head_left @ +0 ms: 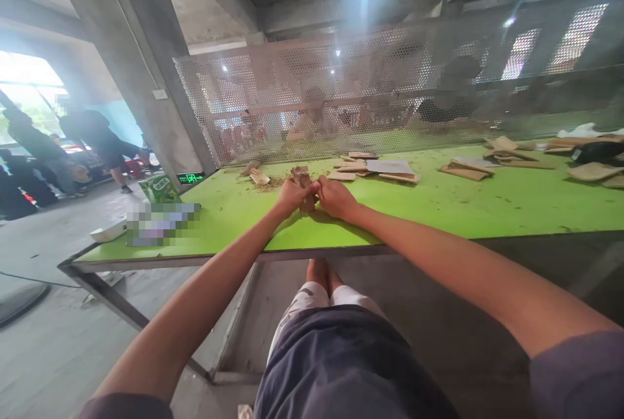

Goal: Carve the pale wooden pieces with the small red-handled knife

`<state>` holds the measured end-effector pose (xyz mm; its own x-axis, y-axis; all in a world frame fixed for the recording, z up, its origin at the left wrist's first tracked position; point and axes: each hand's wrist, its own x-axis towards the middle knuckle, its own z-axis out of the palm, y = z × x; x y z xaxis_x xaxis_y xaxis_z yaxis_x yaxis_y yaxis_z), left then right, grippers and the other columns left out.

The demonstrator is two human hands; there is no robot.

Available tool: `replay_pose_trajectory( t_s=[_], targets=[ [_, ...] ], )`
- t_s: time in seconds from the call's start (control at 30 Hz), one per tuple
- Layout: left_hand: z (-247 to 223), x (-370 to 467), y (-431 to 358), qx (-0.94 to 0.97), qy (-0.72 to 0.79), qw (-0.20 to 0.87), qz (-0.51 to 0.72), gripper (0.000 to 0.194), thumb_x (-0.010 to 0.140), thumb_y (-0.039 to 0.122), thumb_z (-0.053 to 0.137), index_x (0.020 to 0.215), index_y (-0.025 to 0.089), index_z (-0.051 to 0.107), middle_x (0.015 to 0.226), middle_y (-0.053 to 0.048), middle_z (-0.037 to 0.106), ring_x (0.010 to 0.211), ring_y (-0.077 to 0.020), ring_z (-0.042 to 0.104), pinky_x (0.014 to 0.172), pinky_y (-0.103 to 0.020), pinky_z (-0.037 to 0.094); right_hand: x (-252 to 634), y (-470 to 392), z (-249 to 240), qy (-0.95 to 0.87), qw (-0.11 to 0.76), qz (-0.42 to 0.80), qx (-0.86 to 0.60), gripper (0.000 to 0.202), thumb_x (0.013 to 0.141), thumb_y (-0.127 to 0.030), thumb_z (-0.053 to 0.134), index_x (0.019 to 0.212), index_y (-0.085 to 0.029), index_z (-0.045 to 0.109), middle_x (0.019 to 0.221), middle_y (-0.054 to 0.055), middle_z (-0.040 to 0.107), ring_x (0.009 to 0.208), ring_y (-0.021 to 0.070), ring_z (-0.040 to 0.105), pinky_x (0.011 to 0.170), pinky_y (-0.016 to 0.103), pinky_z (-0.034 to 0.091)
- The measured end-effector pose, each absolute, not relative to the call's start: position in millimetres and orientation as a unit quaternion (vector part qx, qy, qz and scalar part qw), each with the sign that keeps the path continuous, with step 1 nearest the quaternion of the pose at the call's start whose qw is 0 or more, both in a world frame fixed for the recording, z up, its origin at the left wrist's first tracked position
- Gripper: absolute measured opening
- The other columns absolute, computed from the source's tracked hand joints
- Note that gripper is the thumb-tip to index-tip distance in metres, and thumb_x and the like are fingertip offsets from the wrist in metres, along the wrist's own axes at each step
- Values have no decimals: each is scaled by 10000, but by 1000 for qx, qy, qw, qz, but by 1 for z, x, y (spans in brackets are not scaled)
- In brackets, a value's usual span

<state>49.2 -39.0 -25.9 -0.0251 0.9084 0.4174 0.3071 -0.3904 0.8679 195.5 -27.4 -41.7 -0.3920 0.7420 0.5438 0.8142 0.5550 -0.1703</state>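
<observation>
Hands meet out near the middle of the green surface (439, 201), both arms stretched forward from the seated person. Left hand (291, 197) and right hand (336, 198) press close together, knuckles almost touching, and between them sits a small brown bundle (303, 180) of what looks like dried leaf or thin card, standing up a little above the fingers. Each grip is clenched on that bundle, the left hand from its left side, the right hand from its right, so the thing lies right in the gap where the two hands join and pokes out on the far side of them. Just beyond the hands, a scatter of brown crumbs (271, 183) lies on the surface, and a pale folded scrap (259, 177) rests a bit to the left of it. Farther right and toward the mesh screen (341, 94), flat brown sheets (375, 169) lie in loose stacks, with more stacks (468, 169) well apart toward the right end. Near the left end of the surface stands a green packet (160, 188), beside a white tray-like thing (110, 232) at the corner. Behind the mesh screen, other people sit, blurred. Off to the left, more people stand by the bright doorway.
</observation>
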Motion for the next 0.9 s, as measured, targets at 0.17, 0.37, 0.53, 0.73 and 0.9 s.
replay_pose_trajectory(
  t_s=[0.17, 0.37, 0.53, 0.73, 0.9],
  targets=[
    [-23, 50, -44, 649, 452, 301, 533, 453, 525, 502, 822, 531, 137, 554, 497, -21, 602, 468, -128, 575, 439, -215, 417, 194, -35, -40, -820, 294, -64, -486, 354, 989, -329, 235, 1083, -105, 493, 924, 198, 678, 831, 292, 630, 684, 338, 384],
    [-28, 45, -37, 659, 431, 339, 515, 466, 566, 540, 798, 654, 123, 608, 557, -44, 648, 512, -159, 629, 495, -251, 506, 196, -30, -34, -835, 323, -6, -446, 327, 981, -307, 269, 990, -127, 542, 923, 171, 678, 829, 242, 618, 734, 324, 400],
    [-36, 39, -26, 682, 414, 306, 520, 462, 631, 564, 748, 725, 129, 624, 619, -34, 664, 569, -150, 639, 553, -250, 528, 197, -34, -29, -858, 335, 83, -381, 404, 989, -291, 191, 772, -185, 515, 705, 35, 624, 583, 128, 552, 588, 239, 415],
    [-35, 39, -27, 643, 476, 238, 550, 465, 579, 517, 797, 768, 131, 619, 720, -52, 691, 683, -173, 659, 583, -236, 522, 195, -39, -30, -861, 330, 102, -374, 443, 1000, -307, 104, 724, -212, 437, 554, -20, 496, 432, 113, 457, 466, 234, 385],
    [-32, 43, -34, 623, 462, 325, 542, 517, 542, 519, 822, 753, 123, 566, 629, -54, 664, 536, -165, 643, 516, -283, 543, 197, -32, -29, -848, 334, 23, -410, 350, 989, -284, 239, 845, -168, 537, 855, 107, 657, 798, 193, 603, 734, 292, 418]
  ],
)
